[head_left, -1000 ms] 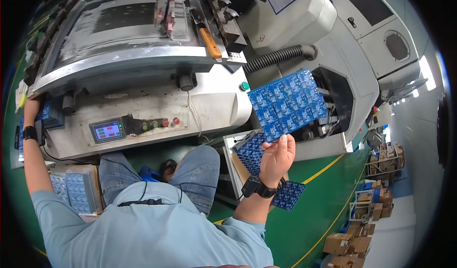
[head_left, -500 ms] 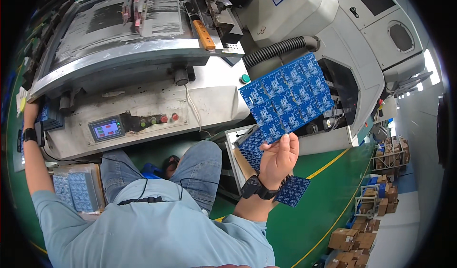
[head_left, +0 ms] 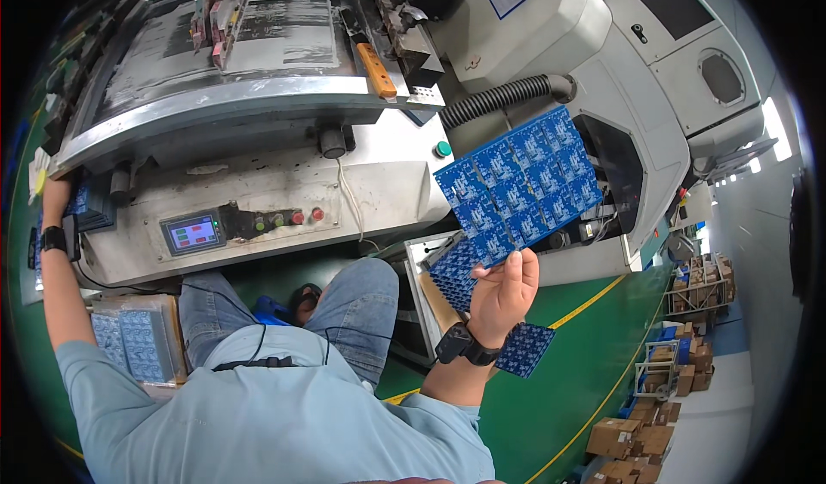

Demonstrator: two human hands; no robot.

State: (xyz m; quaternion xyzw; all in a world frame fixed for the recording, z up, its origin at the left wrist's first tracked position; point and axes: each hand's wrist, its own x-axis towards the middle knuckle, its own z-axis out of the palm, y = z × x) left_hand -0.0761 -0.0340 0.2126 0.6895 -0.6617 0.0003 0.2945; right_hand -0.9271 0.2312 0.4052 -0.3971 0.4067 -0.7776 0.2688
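My right hand [head_left: 505, 288] pinches the lower edge of a blue circuit board panel [head_left: 523, 181] between thumb and fingers. The panel is held up, tilted, with its rows of small repeated circuits facing me. Below and left of that hand, more blue boards [head_left: 454, 271] lie close together on a light-framed stand. At the far left, my left hand [head_left: 57, 197] reaches beside a stack of blue boards [head_left: 91, 205] under the printer's front corner. Its fingers are mostly hidden there.
A stencil printer [head_left: 232, 97] with smeared paste, squeegees [head_left: 215, 19] and an orange-handled spatula [head_left: 376, 69] stands ahead. Its front bears a small screen [head_left: 193, 234] and buttons. A ribbed hose [head_left: 495, 101] runs behind the panel. A packed bundle of boards [head_left: 138, 338] sits by my left leg.
The squeegees have moved left over the stencil. The panel in my right hand has stayed almost in place, and my left hand has barely shifted.
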